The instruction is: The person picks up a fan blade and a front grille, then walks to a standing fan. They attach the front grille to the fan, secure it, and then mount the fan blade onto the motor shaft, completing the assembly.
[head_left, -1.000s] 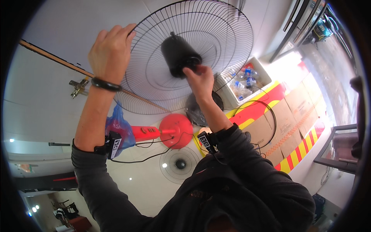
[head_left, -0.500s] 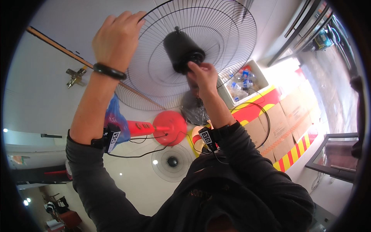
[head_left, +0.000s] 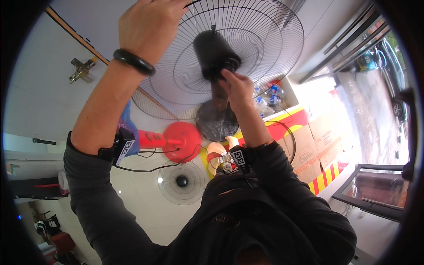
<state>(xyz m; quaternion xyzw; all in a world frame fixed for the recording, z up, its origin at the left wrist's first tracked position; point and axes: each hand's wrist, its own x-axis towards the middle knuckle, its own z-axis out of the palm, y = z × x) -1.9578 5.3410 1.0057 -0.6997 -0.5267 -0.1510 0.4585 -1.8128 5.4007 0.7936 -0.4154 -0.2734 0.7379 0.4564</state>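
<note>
A large black wire fan grille (head_left: 274, 39) fills the top of the view, with a black fan motor housing (head_left: 216, 51) in front of it. My left hand (head_left: 150, 24), a black bangle on its wrist, is closed over the grille's upper left rim; some fingertips are cut off by the frame. My right hand (head_left: 240, 90) has thumb and fingers pinched against the lower end of the housing; the small part between them is hidden. Below the housing a dark brown post (head_left: 219, 95) runs down toward a bundle of black plastic (head_left: 216, 121).
A red round base with a post (head_left: 183, 143) stands beside a blue plastic bag (head_left: 128, 128). Another wire grille (head_left: 181, 198) lies on the floor. Orange fan blades (head_left: 215, 148), flattened cardboard (head_left: 327, 132), a white box of plastic bottles (head_left: 289, 95) and a dark-framed panel (head_left: 375, 190) lie around.
The view has shifted, so the grille and housing appear farther right. My left hand sits higher in the picture, still on the rim. My right hand keeps its pinch at the housing. Orange blades show more.
</note>
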